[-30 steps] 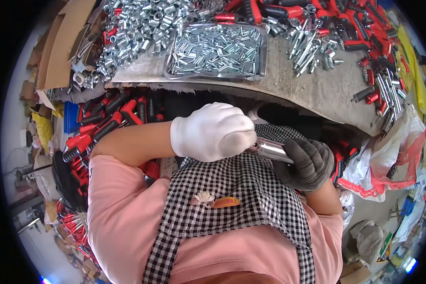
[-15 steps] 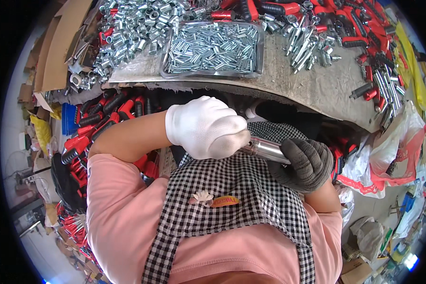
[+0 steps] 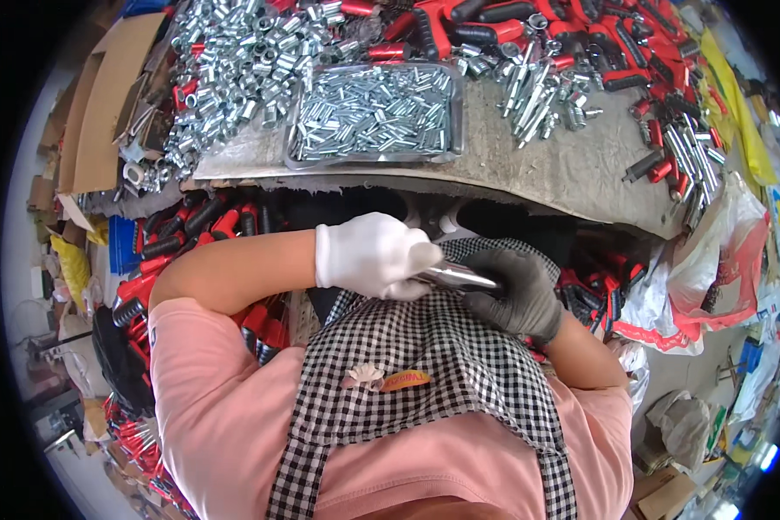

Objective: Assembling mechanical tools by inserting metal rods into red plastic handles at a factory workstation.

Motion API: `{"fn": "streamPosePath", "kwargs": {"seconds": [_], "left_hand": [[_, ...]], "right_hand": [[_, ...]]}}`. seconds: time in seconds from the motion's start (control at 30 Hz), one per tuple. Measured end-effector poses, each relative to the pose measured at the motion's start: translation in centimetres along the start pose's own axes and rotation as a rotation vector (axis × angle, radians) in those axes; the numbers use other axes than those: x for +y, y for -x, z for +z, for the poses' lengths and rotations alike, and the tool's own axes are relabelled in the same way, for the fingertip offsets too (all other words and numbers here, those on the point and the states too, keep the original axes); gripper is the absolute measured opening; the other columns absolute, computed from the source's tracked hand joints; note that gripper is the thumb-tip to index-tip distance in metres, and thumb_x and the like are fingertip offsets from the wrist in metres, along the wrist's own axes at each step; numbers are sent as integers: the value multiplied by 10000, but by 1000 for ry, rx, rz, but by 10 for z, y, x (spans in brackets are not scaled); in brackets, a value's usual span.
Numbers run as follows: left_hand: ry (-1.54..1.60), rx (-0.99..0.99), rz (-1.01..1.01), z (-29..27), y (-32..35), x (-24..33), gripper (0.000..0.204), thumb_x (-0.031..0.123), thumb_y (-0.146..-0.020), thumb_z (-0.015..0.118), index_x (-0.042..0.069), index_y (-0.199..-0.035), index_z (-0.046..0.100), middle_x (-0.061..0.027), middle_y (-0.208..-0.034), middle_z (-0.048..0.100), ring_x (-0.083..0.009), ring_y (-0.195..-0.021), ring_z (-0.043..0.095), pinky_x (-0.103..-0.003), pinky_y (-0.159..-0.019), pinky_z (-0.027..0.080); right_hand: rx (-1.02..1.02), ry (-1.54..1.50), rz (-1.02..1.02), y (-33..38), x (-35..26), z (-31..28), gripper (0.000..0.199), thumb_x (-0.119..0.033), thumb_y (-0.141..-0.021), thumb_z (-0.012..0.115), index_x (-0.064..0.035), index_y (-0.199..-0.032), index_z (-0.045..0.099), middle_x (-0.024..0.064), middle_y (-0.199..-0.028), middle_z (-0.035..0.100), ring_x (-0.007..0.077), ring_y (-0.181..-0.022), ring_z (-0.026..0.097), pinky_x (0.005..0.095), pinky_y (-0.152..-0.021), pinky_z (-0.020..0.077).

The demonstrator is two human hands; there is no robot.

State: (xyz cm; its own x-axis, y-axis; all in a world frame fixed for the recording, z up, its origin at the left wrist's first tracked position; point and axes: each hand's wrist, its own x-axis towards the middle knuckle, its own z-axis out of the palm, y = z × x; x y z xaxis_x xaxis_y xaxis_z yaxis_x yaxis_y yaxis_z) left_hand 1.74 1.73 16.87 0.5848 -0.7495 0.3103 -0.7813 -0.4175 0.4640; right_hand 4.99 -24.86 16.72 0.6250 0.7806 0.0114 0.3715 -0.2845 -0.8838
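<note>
In front of the checked apron (image 3: 425,347), near the centre of the clock face, we see a shiny metal cylinder (image 3: 459,276) shared between both hands. The left hand (image 3: 373,256), in a white glove, has its fingers curled and pinches the cylinder's left end; the right hand (image 3: 520,295), in a dark grey glove, is wrapped about the other end, though we cannot tell how its hidden fingertips sit.

At twelve o'clock on the bench (image 3: 572,165) we have a clear, shallow tray (image 3: 456,117), its floor covered by a layer of short silvery pins (image 3: 373,113) lying at all angles. Just beside it, at eleven o'clock, metal sleeves (image 3: 251,69) are heaped loose on the bench, and at one o'clock slender metal rods (image 3: 529,100) lie in a loose pile.

At nine o'clock we make out part of a blue container (image 3: 123,247); red-and-black handles (image 3: 204,217) crowd near it, and we cannot tell whether any are inside. At ten o'clock stands brown cardboard (image 3: 104,121). At three o'clock hangs a crumpled white-and-red plastic bag (image 3: 711,269), its contents unclear to us; at four o'clock sits a pale, creased bag (image 3: 680,425), whose inside we cannot see
</note>
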Motion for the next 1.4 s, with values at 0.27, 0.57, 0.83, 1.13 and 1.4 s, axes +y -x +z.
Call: {"fn": "streamPosePath", "kwargs": {"seconds": [0.27,0.57,0.83,1.13,1.4], "left_hand": [[20,-62,-114,-4,-15,-8,416,287,-663,801,79,-950,584,-78,-693,551,-278,-564,581,-385,-502,455],[196,237,-315,-6,-67,-32,895,524,-720,782,32,-1376,422,-197,-1194,540,-302,-1015,613,-403,-889,502],[276,310,-504,17,-66,-14,505,273,-796,739,-4,-1184,571,-155,-979,610,-279,-859,634,-373,-762,517],[373,225,-444,22,-62,-5,419,237,-811,748,-7,-1120,606,-138,-999,623,-215,-747,659,-313,-687,532],[166,309,-376,3,-62,-6,486,296,-787,758,2,-1136,591,-179,-1036,602,-306,-898,634,-379,-795,510]], "right_hand": [[-487,-842,300,5,38,5,647,-380,-953,582,32,-1414,391,37,-849,583,85,-658,579,208,-573,479],[-126,-1962,410,40,73,9,594,-352,-946,593,1,-1377,387,106,-848,587,161,-548,548,260,-452,456],[939,360,153,51,99,-60,518,-127,-973,510,-87,-1468,364,60,-870,682,141,-725,648,292,-631,518],[726,630,336,59,108,-60,539,-217,-914,618,-25,-1394,466,241,-1141,651,313,-1037,668,372,-845,520],[679,630,115,48,84,-52,527,-204,-831,665,-107,-1335,546,192,-856,666,368,-728,662,444,-644,527]]}}
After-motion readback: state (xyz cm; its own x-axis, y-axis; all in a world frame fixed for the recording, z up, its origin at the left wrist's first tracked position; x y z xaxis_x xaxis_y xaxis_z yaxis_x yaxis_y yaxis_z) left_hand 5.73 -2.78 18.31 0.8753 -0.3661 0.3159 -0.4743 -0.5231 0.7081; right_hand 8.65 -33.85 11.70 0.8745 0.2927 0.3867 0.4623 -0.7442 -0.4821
